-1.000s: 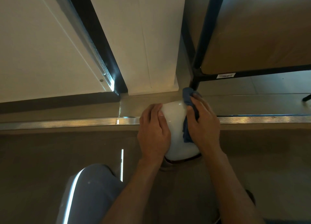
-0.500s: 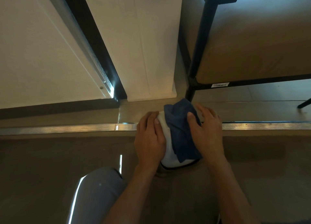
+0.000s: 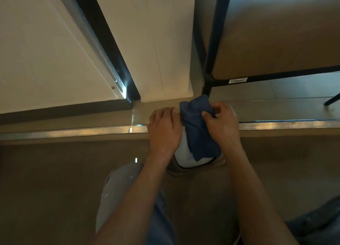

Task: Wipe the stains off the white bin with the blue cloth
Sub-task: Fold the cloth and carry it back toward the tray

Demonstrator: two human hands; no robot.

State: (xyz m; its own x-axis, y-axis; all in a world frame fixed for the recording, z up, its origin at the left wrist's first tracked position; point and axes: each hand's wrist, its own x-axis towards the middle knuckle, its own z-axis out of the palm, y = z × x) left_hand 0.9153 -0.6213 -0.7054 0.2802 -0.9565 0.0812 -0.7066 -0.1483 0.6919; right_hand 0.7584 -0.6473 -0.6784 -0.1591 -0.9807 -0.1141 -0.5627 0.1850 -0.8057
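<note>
Between both hands: white bin on floor, blue cloth draped over its top. Left hand lies flat on bin's left side, fingers straight. Right hand pinches cloth, apparently between thumb and curled fingers.

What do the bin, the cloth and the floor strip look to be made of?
Bin: probably glossy plastic; smooth, rounded white surface.
Cloth: soft blue fabric, maybe microfibre; matte, and it folds and drapes over the bin.
Floor strip: metal, likely aluminium; fine ridges and bright reflections.
</note>
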